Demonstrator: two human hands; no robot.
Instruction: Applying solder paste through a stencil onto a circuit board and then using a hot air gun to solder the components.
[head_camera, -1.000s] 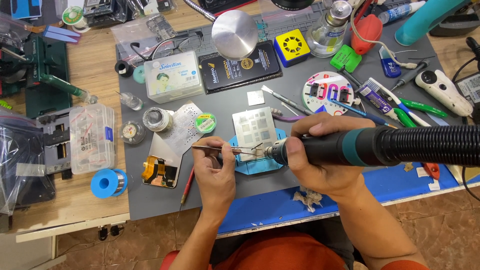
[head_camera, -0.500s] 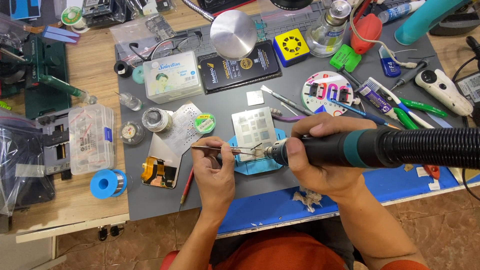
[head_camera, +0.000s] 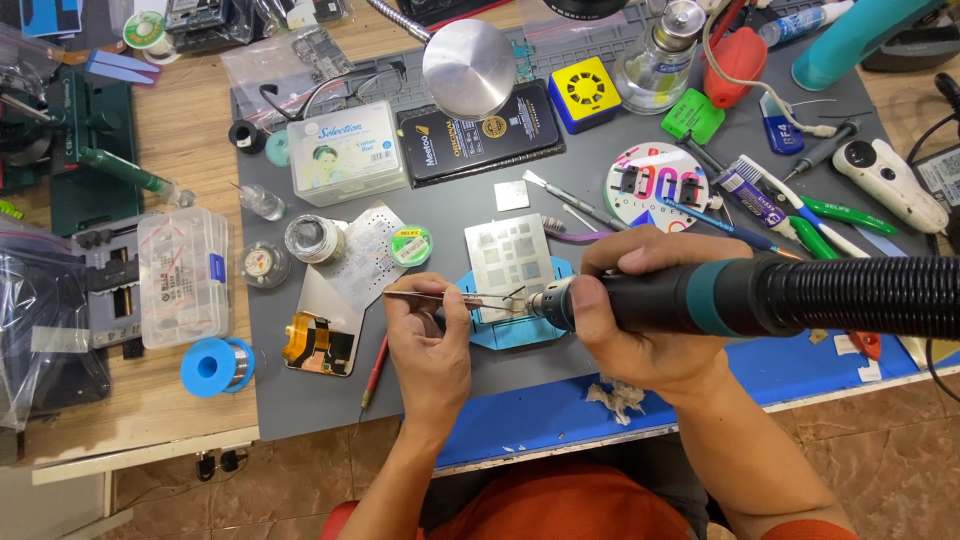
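My left hand (head_camera: 432, 340) pinches thin metal tweezers (head_camera: 450, 295) that lie level and point right. Their tips reach a metal stencil plate (head_camera: 508, 255) resting on a blue holder (head_camera: 520, 325) on the grey work mat (head_camera: 320, 395). My right hand (head_camera: 640, 310) grips a black and teal hot-air handpiece (head_camera: 720, 297) with a ribbed black hose (head_camera: 870, 295) running off to the right. Its metal nozzle (head_camera: 548, 303) points left, right at the tweezer tips over the lower edge of the stencil.
A phone part with an orange flex (head_camera: 320, 335) and a red pencil (head_camera: 375, 370) lie left of my left hand. A blue solder spool (head_camera: 215, 365), a clear parts box (head_camera: 183, 275), small tins, a white box (head_camera: 345, 152), a round metal lamp head (head_camera: 468, 68), pliers and screwdrivers (head_camera: 830, 215) crowd the bench.
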